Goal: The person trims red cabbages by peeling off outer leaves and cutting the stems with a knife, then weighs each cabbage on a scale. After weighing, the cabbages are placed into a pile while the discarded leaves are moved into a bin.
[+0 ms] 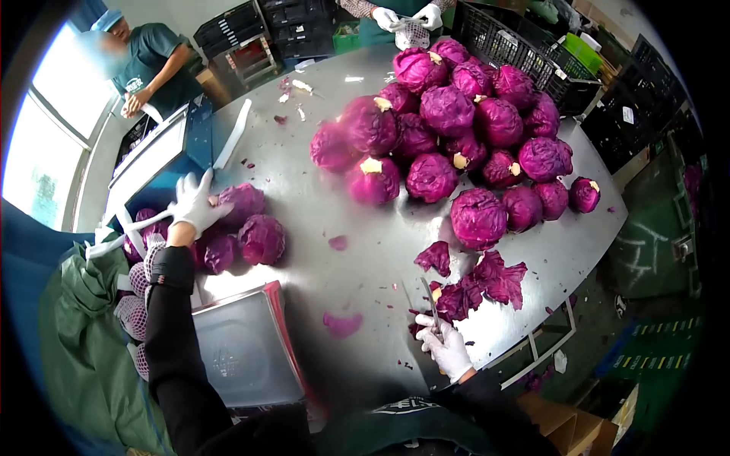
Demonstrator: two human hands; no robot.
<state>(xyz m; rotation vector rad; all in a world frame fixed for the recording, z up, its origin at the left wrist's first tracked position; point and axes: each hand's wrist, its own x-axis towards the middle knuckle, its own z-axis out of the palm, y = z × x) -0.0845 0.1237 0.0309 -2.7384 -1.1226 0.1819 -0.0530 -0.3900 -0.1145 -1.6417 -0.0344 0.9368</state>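
Note:
My left hand (196, 204), in a white glove with its fingers spread, touches a red cabbage (242, 204) in a small group at the left of the metal table. My right hand (447, 348), also gloved, is closed around a knife (430, 300) whose blade points away from me. Loose purple leaves (494, 280) lie just beyond the knife. A large pile of red cabbages (447, 111) covers the back right of the metal table (304, 228); several show pale cut stems.
A grey scale or tray (247, 349) stands in front at the left. Net-wrapped cabbages (133, 315) are beside my left arm. Black crates (506, 47) stand behind the pile. One person (156, 64) stands back left; another person's gloved hands (408, 18) hold white netting at the far edge.

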